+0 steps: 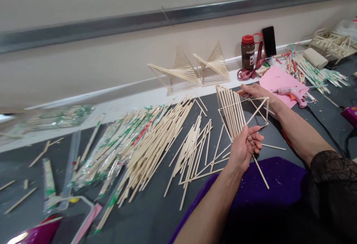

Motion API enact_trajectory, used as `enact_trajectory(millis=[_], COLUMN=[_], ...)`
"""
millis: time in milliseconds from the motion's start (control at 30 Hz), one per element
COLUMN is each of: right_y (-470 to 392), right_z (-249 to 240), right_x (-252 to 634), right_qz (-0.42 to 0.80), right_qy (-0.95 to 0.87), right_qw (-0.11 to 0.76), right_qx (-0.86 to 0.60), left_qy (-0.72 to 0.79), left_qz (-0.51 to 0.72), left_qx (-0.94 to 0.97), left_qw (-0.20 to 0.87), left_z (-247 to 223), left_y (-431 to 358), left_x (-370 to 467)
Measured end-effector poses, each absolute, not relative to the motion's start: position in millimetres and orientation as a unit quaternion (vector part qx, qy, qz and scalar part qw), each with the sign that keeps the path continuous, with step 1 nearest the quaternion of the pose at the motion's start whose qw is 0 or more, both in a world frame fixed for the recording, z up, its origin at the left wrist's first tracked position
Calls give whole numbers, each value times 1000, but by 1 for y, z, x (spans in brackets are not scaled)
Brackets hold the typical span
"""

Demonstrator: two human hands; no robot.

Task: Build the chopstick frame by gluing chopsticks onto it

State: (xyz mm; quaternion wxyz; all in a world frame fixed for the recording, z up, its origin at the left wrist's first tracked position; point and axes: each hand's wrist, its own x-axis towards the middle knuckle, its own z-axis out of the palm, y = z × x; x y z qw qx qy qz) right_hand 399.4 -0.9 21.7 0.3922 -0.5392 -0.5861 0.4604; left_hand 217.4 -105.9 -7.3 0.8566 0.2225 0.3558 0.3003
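Stick frame sits between both hands, touching them.

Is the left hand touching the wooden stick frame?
Touching. Head view: the left hand grips the wooden stick frame near its lower edge, thumb against the sticks.

The left forearm is extending up from the lower edge; the left hand is pinching at the thumb, its other fingers curling loosely. The right forearm is reaching in from the right; the right hand is pointing its fingers leftward, partly hidden.
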Motion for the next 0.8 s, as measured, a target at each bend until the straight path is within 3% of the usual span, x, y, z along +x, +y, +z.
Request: enact_trajectory(millis=[800], right_y=[10], right_z=[17], right_x=[403], right_qz=[448], right_qy=[-584], right_qw=[410], right_qx=[-539], left_qy=[363], left_qz=[288], left_qx=[206], left_qw=[862], left_z=[0], left_y=[-105], left_x=[219])
